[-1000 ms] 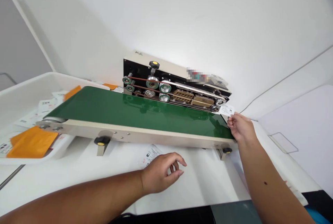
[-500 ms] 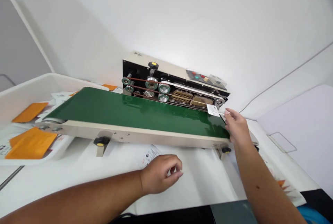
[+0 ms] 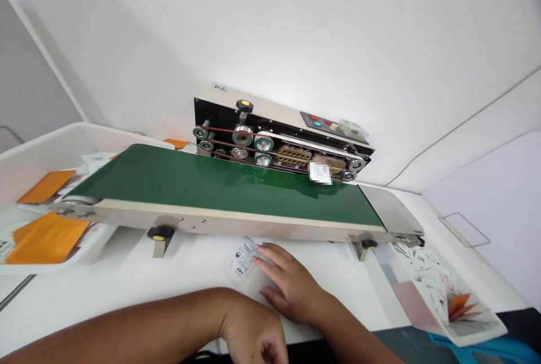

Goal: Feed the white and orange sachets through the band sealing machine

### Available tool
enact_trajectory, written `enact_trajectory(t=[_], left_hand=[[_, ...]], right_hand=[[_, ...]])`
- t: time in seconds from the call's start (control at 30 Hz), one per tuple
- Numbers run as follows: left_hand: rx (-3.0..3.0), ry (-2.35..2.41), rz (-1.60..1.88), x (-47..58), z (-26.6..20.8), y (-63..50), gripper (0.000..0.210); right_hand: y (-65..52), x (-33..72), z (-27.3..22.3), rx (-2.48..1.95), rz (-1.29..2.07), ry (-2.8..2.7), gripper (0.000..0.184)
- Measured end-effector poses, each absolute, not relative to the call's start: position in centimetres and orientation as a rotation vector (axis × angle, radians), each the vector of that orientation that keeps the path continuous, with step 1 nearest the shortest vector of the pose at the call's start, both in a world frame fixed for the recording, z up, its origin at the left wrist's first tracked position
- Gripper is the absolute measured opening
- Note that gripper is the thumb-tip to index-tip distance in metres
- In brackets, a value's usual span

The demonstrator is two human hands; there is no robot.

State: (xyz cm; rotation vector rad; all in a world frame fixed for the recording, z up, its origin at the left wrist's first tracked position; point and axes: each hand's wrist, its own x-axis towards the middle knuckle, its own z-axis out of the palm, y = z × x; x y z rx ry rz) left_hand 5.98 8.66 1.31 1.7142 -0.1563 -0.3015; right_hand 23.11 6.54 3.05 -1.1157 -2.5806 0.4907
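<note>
My right hand (image 3: 293,285) is on the white table, palm down with fingers apart. Its fingertips touch the right edge of a clear printed pouch (image 3: 240,262) lying flat in front of the conveyor. Below it, near the bottom edge of the view, my left hand (image 3: 256,330) is curled closed; nothing shows in it, and its lower part is cut off. A small white pouch (image 3: 320,173), partly blurred, sits at the rollers of the band sealer (image 3: 291,127), above the green conveyor belt (image 3: 203,183).
At the left end of the belt, a white bin (image 3: 91,248) holds orange and white pouches. On the right, a clear bin (image 3: 477,327) contains printed pouches and some orange ones. A black-and-yellow knob (image 3: 160,232) projects from the conveyor's front.
My right hand has left the belt's right end and come to the pouch on the table. My left hand has moved down. The white pouch has travelled left along the sealer.
</note>
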Motion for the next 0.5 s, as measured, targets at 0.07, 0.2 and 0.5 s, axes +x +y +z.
enact_trajectory(t=[0.07, 0.2, 0.5], left_hand=[[1.691, -0.181, -0.321, 6.3, 0.8, 8.8, 0.012], [1.734, -0.195, -0.316, 6.9, 0.2, 8.7, 0.021], [1.782, -0.126, -0.407, 6.7, 1.7, 8.2, 0.026]], right_hand=[[7.0, 22.6, 2.4, -1.16, 0.525, -2.664, 0.08], [7.0, 22.4, 1.9, -1.222, 0.578, -2.697, 0.083], [6.8, 22.4, 0.0, -1.028, 0.238, -2.553, 0.056]])
